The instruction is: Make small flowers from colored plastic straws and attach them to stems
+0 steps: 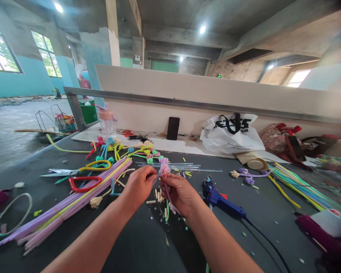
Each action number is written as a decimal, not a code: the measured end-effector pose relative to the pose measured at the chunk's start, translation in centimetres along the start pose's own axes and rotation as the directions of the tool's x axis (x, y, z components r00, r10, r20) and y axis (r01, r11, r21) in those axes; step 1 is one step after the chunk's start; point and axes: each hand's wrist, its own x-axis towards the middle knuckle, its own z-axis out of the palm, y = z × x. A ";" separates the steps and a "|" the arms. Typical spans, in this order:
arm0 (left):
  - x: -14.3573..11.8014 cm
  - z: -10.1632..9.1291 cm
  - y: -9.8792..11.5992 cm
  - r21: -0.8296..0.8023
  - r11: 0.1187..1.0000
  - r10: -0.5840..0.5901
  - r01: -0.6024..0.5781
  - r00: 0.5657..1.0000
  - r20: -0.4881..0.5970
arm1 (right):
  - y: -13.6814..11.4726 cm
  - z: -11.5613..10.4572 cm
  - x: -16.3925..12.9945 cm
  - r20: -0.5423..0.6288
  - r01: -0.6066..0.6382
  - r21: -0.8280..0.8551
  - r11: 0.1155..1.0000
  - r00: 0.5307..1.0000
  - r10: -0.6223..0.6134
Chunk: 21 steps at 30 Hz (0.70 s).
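Note:
In the middle of the picture my right hand (182,189) pinches a pipe-cleaner flower (164,165), pink-purple, with a stem hanging below the fingers. My left hand (140,184) meets it from the other side, thumb and fingertips pressed together at the flower's base. What exactly the left fingertips grip is partly hidden. Under the hands lie short cream offcuts (151,202) and small scraps. A blue glue gun (223,201) rests right of my right hand. Scissors (59,173) with red and yellow handles lie to the left, by a bundle of lilac and yellow pipe cleaners (74,204).
Finished-looking colourful pipe-cleaner flowers (113,148) are heaped behind my hands, near clear glue sticks (184,165). Along the back board stand a lidded cup (108,123), a phone (173,128) and a white bag (230,136). More pipe cleaners (304,185) lie right; the glue gun's cord (265,237) runs frontward.

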 end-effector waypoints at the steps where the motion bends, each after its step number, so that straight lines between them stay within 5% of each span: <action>1: 0.0 -0.1 0.2 -0.009 1.000 0.016 -0.016 1.000 0.000 | 0.0 0.1 0.0 -0.002 0.005 0.002 1.000 1.000 -0.005; 13: -0.2 -0.1 0.4 0.007 0.993 0.119 -0.118 0.989 -0.086 | 0.4 0.6 -0.2 0.032 0.078 0.003 0.997 0.996 -0.078; 21: -0.2 -0.3 0.7 -0.021 0.997 0.076 -0.078 0.995 -0.066 | 0.4 0.6 0.0 -0.078 0.222 -0.028 0.975 0.972 -0.223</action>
